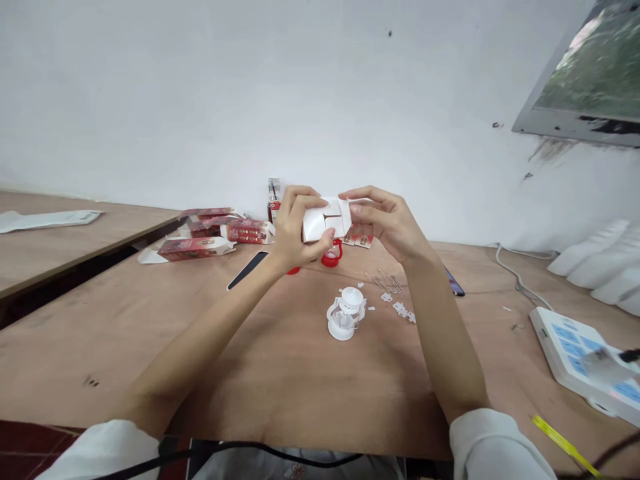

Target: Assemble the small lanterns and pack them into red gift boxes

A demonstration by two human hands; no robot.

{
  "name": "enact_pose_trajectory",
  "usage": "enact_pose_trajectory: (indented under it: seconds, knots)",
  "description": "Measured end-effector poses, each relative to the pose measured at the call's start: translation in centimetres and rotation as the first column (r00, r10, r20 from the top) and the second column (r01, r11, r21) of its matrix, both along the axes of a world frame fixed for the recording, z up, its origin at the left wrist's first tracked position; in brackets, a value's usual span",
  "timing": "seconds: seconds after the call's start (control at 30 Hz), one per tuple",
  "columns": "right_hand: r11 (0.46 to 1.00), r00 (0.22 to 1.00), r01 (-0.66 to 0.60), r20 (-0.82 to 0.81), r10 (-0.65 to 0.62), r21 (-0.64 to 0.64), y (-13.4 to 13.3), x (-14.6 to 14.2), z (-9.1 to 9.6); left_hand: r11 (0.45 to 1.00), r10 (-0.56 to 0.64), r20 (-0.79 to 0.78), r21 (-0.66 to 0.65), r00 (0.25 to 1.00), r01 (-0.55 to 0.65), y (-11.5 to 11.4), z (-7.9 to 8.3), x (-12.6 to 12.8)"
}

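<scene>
A small cardboard box (315, 225), its white end with folded flaps facing me, is held up over the table. My left hand (295, 227) is closed around the box, thumb at the lower front edge. My right hand (383, 217) pinches a flap at the box's right side between thumb and fingers. Below stands a white miniature lantern (346, 313), upright on the table. Behind the hands is a red lantern (331, 256), partly hidden by the box. Thin metal wires (387, 281) and small white plastic pieces (401, 310) lie to the right of the white lantern.
Several red printed boxes (195, 248) lie at the back left. A dark flat strip (247, 270) rests near my left forearm. At right are a phone (455, 283), a white power strip (575, 357) with its cable, and a yellow strip (563, 440). The wall (250, 100) closes off the back.
</scene>
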State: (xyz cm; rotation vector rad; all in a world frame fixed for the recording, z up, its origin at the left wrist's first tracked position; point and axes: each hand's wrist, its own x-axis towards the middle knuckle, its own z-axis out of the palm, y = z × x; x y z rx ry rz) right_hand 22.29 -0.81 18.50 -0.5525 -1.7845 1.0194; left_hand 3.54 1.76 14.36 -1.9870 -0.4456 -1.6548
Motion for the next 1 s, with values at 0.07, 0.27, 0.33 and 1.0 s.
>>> enact_pose_trajectory:
  seconds: [0.07, 0.27, 0.33, 1.0]
  knots:
    - [0.999, 0.999, 0.022, 0.033, -0.023, 0.032, -0.1, -0.1, -0.1, 0.999, 0.011, -0.017, 0.034, 1.0, -0.01, 0.2, -0.1, 0.0]
    - [0.988, 0.99, 0.138, 0.034, -0.14, 0.066, -0.5, -0.9, -0.4, 0.995, 0.057, -0.056, 0.09, 0.997, -0.052, 0.8, -0.7, -0.2]
    - [0.982, 0.984, 0.174, 0.028, -0.177, 0.067, -0.6, -1.2, -0.4, 0.993, 0.075, -0.069, 0.096, 0.995, -0.068, 0.8, -0.8, -0.3]
    - [0.97, 0.972, 0.219, 0.06, -0.226, 0.108, -0.4, -1.7, -0.8, 0.995, 0.064, -0.109, 0.089, 0.992, -0.054, 0.6, -1.1, -0.5]
